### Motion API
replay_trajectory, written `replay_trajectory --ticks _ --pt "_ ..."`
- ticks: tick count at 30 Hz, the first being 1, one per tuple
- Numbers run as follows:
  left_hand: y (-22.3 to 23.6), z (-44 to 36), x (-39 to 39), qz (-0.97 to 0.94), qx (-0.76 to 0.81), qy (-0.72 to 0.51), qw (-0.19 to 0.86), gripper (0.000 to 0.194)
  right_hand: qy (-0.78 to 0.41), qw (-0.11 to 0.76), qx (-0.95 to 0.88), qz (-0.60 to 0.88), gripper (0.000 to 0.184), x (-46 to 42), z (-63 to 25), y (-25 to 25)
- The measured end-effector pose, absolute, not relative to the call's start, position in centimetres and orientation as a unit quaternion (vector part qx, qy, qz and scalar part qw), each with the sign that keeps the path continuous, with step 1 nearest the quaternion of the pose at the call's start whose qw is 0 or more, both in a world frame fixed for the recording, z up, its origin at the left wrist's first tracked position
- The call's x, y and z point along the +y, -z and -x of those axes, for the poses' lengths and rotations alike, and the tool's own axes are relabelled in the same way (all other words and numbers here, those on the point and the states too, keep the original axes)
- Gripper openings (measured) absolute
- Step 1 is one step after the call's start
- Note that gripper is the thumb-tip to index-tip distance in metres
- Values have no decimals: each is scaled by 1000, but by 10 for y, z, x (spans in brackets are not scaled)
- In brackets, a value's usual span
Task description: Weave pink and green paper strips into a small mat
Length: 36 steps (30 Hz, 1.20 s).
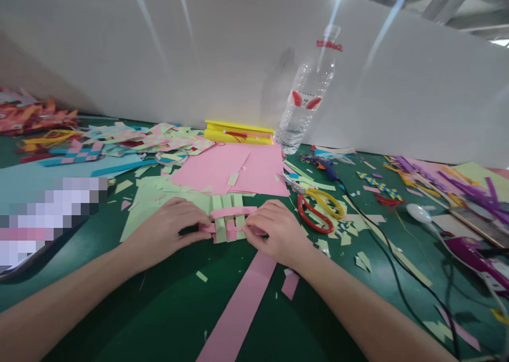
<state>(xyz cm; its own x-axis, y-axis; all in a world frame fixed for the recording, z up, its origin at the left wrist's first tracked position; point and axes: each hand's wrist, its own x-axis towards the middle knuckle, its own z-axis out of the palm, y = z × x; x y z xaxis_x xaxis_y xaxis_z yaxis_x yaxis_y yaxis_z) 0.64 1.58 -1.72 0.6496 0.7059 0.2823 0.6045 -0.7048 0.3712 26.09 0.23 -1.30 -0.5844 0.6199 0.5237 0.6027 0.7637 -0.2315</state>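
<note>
A small woven mat of green and pink paper strips [227, 222] lies on the green table [159, 309]. My left hand [169, 229] pinches the mat's left edge, fingers closed on a pink strip end. My right hand [274, 229] grips the mat's right edge, fingers curled on the strips. A long pink strip [242, 309] runs from under my right hand toward the table's near edge.
Pink paper sheets [234, 168] and green sheets [147, 203] lie behind the mat. Red and yellow scissors [318, 208], a glue gun [324, 166] with a black cable, a clear water bottle [308, 94], a yellow box [238, 132] and paper scraps surround them. A white wall stands behind.
</note>
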Motion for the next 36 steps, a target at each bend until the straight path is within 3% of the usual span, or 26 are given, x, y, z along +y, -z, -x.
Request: replay_trajectory --ticks 29,36 --pt "22 -13 15 -888 390 -206 134 33 -31 304 -872 383 31 3 -261 19" --pt "24 -15 15 -876 386 -257 132 39 -13 291 -858 424 34 1 -261 15"
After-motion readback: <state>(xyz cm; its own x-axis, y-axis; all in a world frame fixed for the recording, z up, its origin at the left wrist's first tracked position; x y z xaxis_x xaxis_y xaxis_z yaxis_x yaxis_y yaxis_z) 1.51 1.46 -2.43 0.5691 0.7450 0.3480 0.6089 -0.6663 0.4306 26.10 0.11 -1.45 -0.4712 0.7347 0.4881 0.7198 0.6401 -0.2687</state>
